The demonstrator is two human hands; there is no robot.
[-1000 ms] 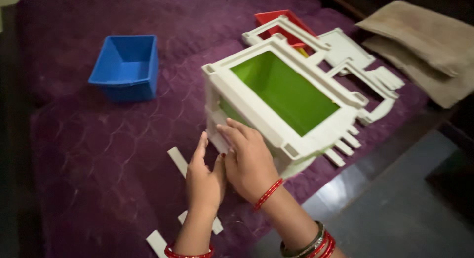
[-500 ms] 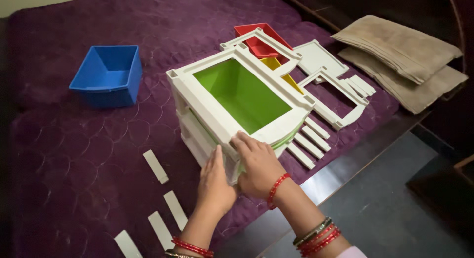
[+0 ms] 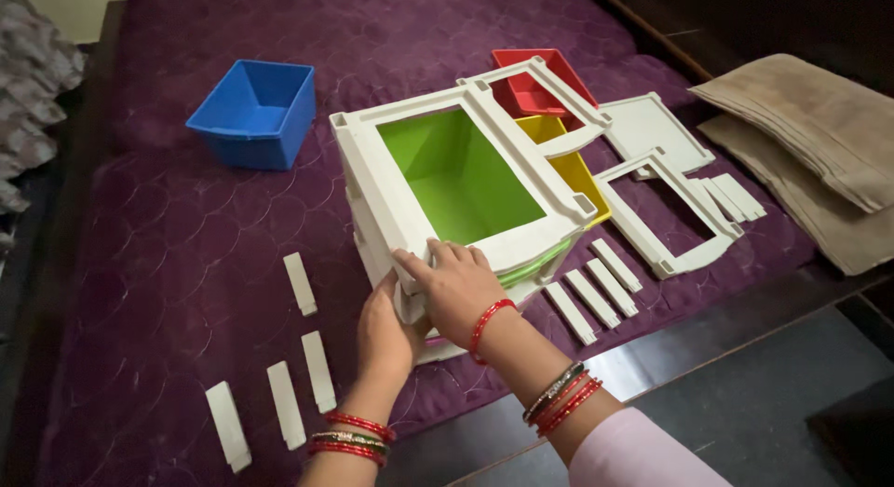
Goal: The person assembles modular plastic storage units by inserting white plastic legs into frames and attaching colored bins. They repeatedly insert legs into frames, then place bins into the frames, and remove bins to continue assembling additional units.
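Surface: a bed under a purple quilted cover (image 3: 186, 254); dark floor shows along its near edge.
Main thing: a white plastic frame (image 3: 410, 184) stands near the middle of the bed, with a green bin (image 3: 456, 175) seated inside its top opening.
Left hand (image 3: 386, 329): pressed against the near corner post of the white plastic frame, low down, palm toward the plastic; grip is flat and loose, fingers extended rather than curled round anything.
Right hand (image 3: 456, 287): laid over the near top rail of the frame at the same corner, fingers spread across the rail and touching it; grip is wide, resting on the rail, not closed round it.
Wrists: red bangles on both; a pale pink sleeve on the right forearm.
Blue bin (image 3: 253, 113): sits alone on the cover, well apart from the frame, toward the far left.
Red bin (image 3: 531, 82): behind the frame, partly under a second white frame piece (image 3: 549, 96).
Yellow bin (image 3: 568, 166): just beside the green bin on its right, partly hidden by the frame.
Flat white panels: one solid panel (image 3: 656, 128) and one open rectangular frame (image 3: 670, 217) lie right of the bins.
White slats, right (image 3: 596, 287): several lie side by side just right of the right hand.
White slats, left (image 3: 289, 375): four lie apart on the cover, left of the left hand.
Folded towels (image 3: 819, 142): tan, at the far right edge.
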